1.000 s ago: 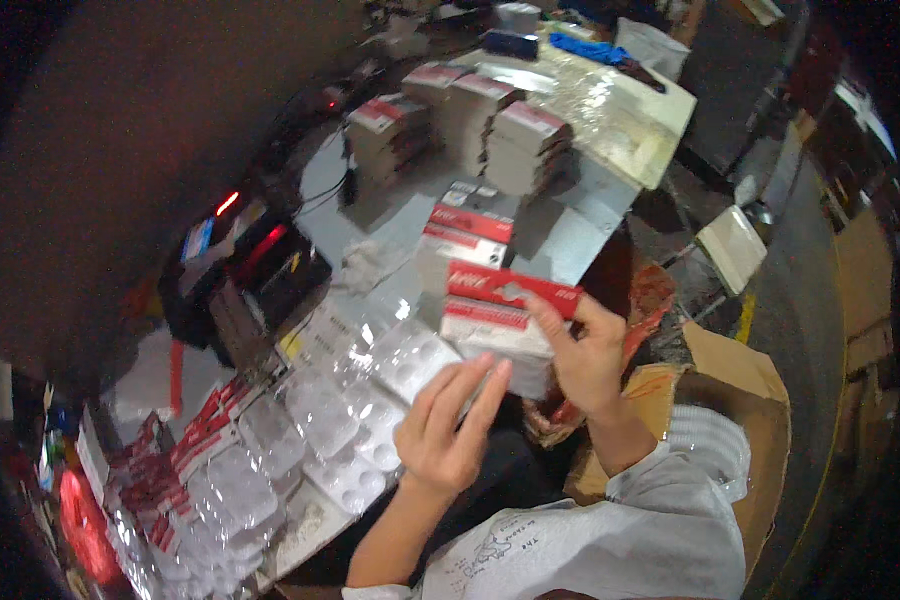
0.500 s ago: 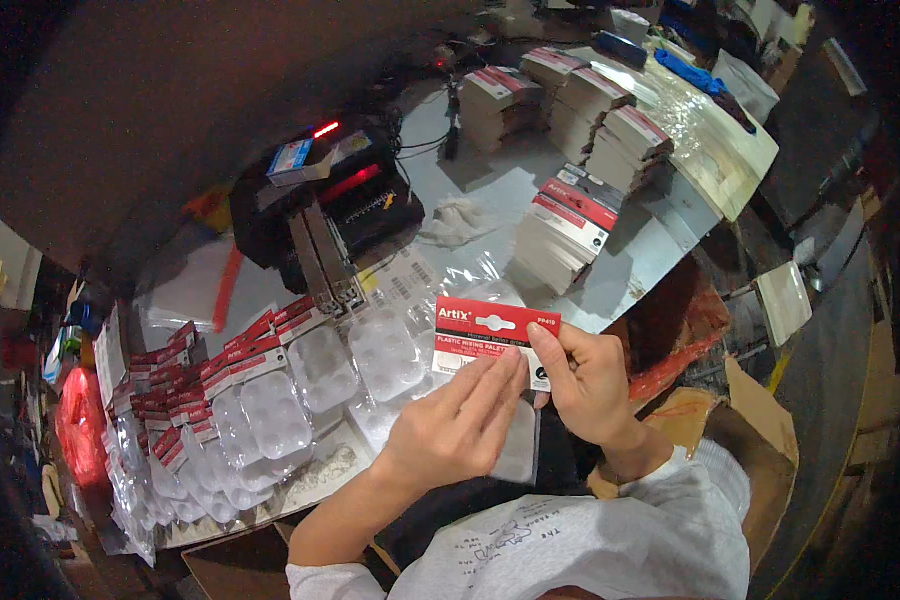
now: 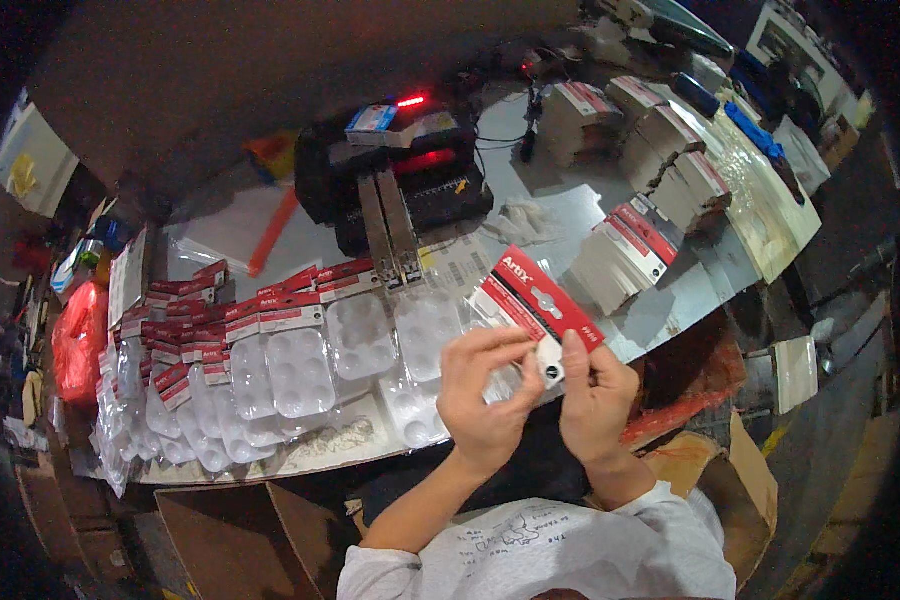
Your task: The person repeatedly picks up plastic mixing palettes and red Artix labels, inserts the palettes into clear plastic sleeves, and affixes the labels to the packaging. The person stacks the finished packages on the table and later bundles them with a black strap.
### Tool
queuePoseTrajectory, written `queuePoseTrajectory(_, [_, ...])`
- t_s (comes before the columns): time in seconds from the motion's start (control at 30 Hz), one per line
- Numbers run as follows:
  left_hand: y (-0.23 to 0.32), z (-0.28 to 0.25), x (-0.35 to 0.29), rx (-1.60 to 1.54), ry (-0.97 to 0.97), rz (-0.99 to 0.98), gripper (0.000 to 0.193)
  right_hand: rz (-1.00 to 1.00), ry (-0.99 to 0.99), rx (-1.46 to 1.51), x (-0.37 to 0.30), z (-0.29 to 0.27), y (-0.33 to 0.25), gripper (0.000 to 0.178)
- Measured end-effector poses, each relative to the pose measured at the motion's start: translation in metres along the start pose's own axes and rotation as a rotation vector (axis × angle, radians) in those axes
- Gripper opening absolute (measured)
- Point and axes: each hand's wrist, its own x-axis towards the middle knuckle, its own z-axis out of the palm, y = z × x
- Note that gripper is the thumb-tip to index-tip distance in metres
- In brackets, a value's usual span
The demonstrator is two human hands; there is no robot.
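Observation:
A red, black and white cardboard header card [image 3: 548, 300] with a hanging slot is held tilted over the front table edge. My right hand [image 3: 598, 405] grips its right end, thumb on the printed face. The curled thumb and fingers of my left hand [image 3: 485, 400] close on the card's lower edge; their tips partly cover the print. Clear plastic around the card is hard to make out. Left of my hands lie loose white mixing palettes [image 3: 428, 338] in clear bags. Further left, bagged palettes [image 3: 300, 372] with red header cards overlap in rows.
Behind stands a black machine [image 3: 315, 165] with red lights and metal rails [image 3: 388, 225]. Stacks of header cards [image 3: 625, 260] rise on the right, more behind them [image 3: 580, 125]. A red plastic bag [image 3: 80, 340] hangs far left. Cardboard boxes [image 3: 220, 530] stand below the table front.
The card has tilted, its right end dropping. My left hand has drawn back from its face to the lower edge, fingers curling. The view has shifted, so the table sits further right.

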Motion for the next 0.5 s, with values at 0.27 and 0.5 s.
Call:
queuePoseTrajectory(0.27, [-0.008, -0.009, 0.0, 0.168, -0.141, 0.001, 0.017, -0.275, -0.027, -0.191, 0.0, 0.002, 0.006, 0.01])
queuePoseTrajectory(0.5, [-0.013, -0.021, 0.031, 0.378, -0.589, 0.849, 0.021, -0.22, -0.001, -0.234, 0.004, -0.006, 0.014, 0.016])
